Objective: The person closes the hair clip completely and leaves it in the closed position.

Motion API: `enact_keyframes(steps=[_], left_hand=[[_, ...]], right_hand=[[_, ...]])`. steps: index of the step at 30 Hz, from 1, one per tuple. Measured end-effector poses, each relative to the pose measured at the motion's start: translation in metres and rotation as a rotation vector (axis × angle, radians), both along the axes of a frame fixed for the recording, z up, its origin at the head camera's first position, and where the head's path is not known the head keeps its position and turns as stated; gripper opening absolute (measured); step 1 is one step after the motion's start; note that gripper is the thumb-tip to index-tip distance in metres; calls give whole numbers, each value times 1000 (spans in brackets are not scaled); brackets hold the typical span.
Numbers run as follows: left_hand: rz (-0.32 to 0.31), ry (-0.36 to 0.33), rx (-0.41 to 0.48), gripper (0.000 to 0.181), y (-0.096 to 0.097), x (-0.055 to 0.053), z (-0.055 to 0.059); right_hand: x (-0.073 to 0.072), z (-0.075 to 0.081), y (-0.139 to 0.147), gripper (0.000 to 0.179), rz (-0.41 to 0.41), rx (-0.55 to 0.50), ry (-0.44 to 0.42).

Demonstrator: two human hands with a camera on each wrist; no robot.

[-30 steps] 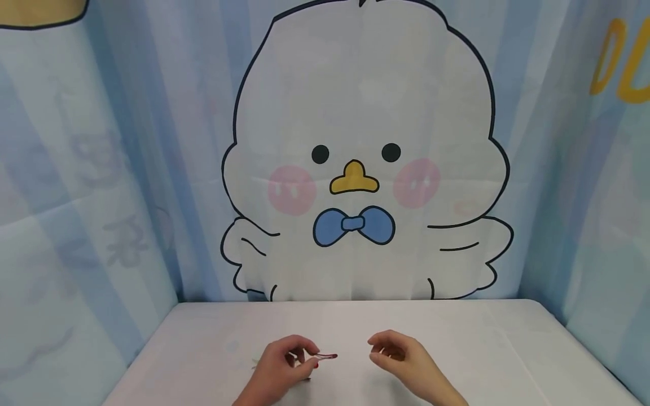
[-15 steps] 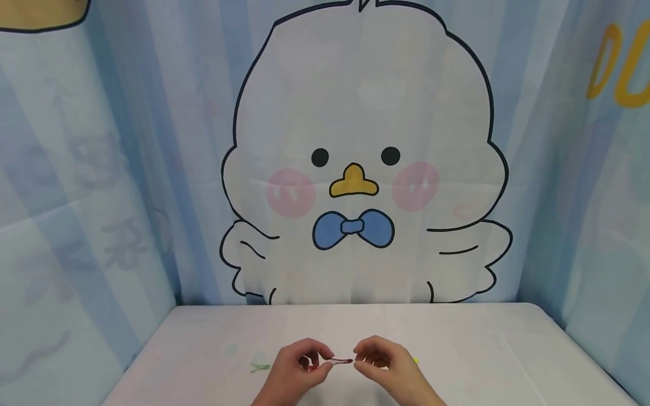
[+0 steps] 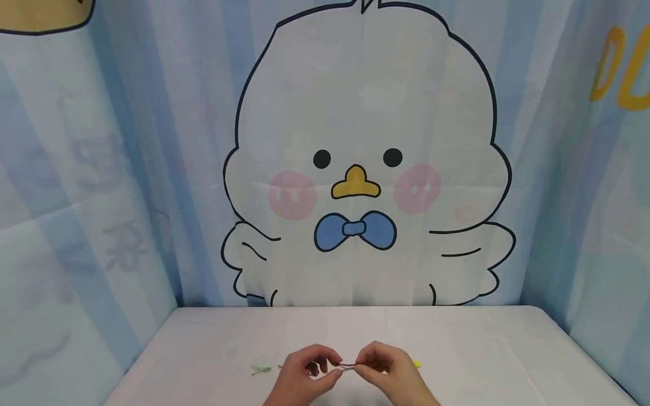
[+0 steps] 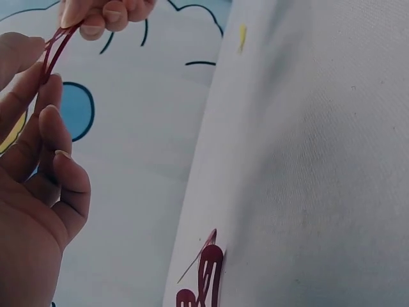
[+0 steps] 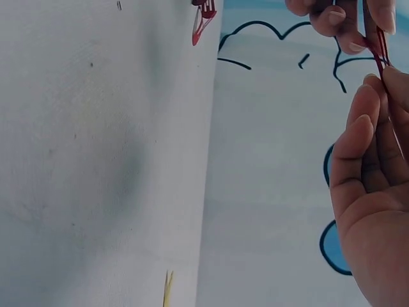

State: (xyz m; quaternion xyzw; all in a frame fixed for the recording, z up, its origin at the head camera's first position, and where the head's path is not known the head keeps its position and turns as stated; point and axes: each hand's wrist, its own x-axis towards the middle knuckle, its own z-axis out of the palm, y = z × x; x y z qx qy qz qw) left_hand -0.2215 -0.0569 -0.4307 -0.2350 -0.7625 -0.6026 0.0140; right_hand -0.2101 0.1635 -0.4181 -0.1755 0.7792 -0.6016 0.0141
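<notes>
A dark red snap hair clip is held up between my two hands above the table, its arms spread apart in the left wrist view. My left hand pinches one end between thumb and fingers. At the other end, my right hand pinches it with thumb and index finger. The right wrist view shows the thin red clip running between both sets of fingertips. Below my left hand, more dark red snap clips lie on the table.
On the white table, a green clip lies left of my hands. A yellow clip shows just beyond the right hand. A curtain with a cartoon bird hangs behind the table.
My left hand has moved right with the red hair clip. My right hand has come in from the right and now pinches the clip's other end.
</notes>
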Motion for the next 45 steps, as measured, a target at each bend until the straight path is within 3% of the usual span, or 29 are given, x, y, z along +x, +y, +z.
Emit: enact_keyframes(steps=[6, 10, 21, 27, 35, 41, 45], left_hand=[[-7, -40, 6, 11, 1, 0, 0], [7, -84, 23, 7, 1, -1, 1], [22, -166, 149, 8, 1, 0, 0], [101, -213, 110, 6, 7, 0, -2], [173, -215, 51, 6, 11, 0, -5], [163, -210, 35, 5, 11, 0, -6], [132, -248, 61, 6, 9, -2, -6]], right_hand=[[-1, -1, 1, 13, -22, -2, -14], [2, 1, -1, 15, -27, 7, 26], [7, 4, -8, 14, -82, -32, 20], [5, -1, -11, 12, -112, -45, 35], [3, -6, -14, 10, -128, -29, 24], [3, -7, -13, 9, -132, 6, 7], [2, -6, -12, 12, -118, -2, 0]])
